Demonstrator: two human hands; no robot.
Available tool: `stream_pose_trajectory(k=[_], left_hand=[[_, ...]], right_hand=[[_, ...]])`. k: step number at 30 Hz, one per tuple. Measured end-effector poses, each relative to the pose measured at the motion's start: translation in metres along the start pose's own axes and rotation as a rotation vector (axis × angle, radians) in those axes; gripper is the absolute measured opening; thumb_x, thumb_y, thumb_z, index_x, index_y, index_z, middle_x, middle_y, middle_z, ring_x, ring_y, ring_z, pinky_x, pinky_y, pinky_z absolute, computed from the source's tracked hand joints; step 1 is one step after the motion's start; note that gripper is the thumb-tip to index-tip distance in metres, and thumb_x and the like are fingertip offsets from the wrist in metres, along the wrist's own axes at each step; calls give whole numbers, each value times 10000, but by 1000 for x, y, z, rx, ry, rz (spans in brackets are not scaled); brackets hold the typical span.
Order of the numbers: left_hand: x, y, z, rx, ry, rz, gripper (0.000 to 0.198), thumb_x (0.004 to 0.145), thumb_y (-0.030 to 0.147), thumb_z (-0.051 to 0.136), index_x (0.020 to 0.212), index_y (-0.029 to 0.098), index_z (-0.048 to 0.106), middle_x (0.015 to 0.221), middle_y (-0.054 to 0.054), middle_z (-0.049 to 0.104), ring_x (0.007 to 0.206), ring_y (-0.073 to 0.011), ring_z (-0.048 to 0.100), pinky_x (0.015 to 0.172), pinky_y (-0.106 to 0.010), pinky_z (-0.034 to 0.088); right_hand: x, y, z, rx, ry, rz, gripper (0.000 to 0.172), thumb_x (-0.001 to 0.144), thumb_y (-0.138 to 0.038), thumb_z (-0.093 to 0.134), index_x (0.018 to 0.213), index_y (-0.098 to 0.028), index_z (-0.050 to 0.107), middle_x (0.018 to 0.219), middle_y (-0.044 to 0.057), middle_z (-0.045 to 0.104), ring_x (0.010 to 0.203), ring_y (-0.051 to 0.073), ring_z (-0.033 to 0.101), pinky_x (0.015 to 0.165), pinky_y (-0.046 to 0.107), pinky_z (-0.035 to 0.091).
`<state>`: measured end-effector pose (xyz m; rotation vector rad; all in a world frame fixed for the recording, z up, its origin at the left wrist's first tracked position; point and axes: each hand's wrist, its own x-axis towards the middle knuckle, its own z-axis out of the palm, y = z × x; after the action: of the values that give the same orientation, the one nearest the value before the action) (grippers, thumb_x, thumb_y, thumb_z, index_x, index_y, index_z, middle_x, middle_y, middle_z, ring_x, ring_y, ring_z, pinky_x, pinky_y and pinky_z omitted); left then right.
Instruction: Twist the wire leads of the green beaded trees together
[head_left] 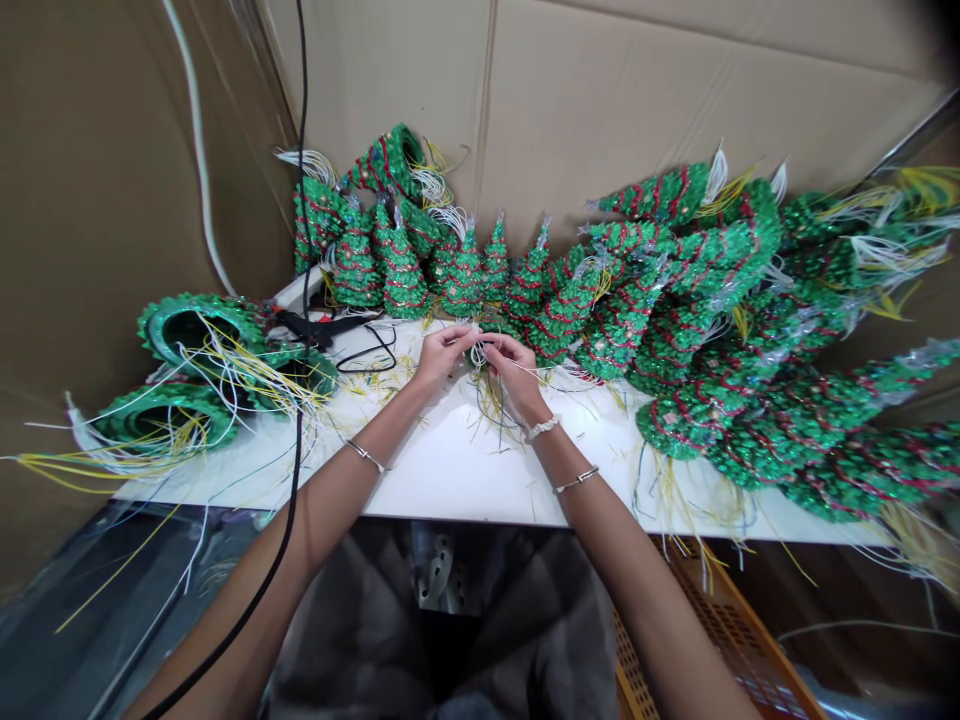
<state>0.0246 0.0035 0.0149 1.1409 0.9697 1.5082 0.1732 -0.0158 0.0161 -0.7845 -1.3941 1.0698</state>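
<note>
My left hand [442, 357] and my right hand [513, 366] meet over the middle of the white table [450, 470]. Both pinch a bunch of thin white and yellow wires [480, 352] that hang from a small green glitter tree lying between them, mostly hidden by the fingers. Loose wire ends [496, 410] trail down onto the table under my right wrist. A row of upright small green trees with red garlands [465, 275] stands just behind my hands.
A large heap of finished green trees [720, 330] fills the right of the table. Open green cones with yellow and white wires [195, 370] lie at the left. A black tool with a cable [322, 328] rests behind them. Cardboard walls surround the table; an orange crate [720, 640] sits below right.
</note>
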Motion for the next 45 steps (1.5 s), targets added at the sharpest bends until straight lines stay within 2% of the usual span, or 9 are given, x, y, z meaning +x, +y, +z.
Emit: stream_pose_trajectory(k=[3,6,11,17,23,29,45], left_hand=[[0,1,0,-3,9,9,500,538,551,900,826,168,757,696,-6,651,458,-38,357,414,-215,243],[0,2,2,-30,28,15,493,534,554,901,802,170,743,670,5,630,456,-36,351,409,-210,243],[-1,2,5,-50,49,13,491,528,536,907,793,163,730,640,17,611,447,-33,338,403,-210,234],[-2,0,6,-52,45,16,464,556,504,904,799,155,721,621,25,581,446,-36,347,403,-211,236],[-3,-2,8,-74,56,4,456,572,482,907,817,147,716,609,29,561,446,-37,342,418,-213,228],[-5,-3,11,-98,73,-2,426,597,448,904,835,146,721,594,34,545,442,-41,332,424,-217,209],[-3,-5,8,-58,87,35,454,548,499,909,780,159,719,582,36,568,416,-36,348,389,-208,234]], right_hand=[[1,0,1,34,-7,8,304,836,-451,701,1018,-212,746,763,-8,619,597,102,517,560,247,438],[4,1,2,69,47,2,324,821,-489,710,969,-203,742,808,7,659,614,109,558,598,261,478],[7,3,0,-5,143,-10,360,860,-530,648,947,-195,746,657,-21,554,540,100,438,519,250,382],[4,5,1,-48,138,-87,346,865,-498,665,1070,-220,670,649,-42,492,576,116,403,545,255,338],[3,9,5,-79,111,-138,259,898,-470,642,964,-220,633,632,-49,431,561,115,355,536,258,294],[4,12,7,-147,116,-159,266,904,-482,628,953,-221,638,615,-57,358,562,120,317,544,264,284],[3,10,5,-166,90,-152,262,899,-450,625,952,-206,707,600,-50,388,564,120,338,540,266,284]])
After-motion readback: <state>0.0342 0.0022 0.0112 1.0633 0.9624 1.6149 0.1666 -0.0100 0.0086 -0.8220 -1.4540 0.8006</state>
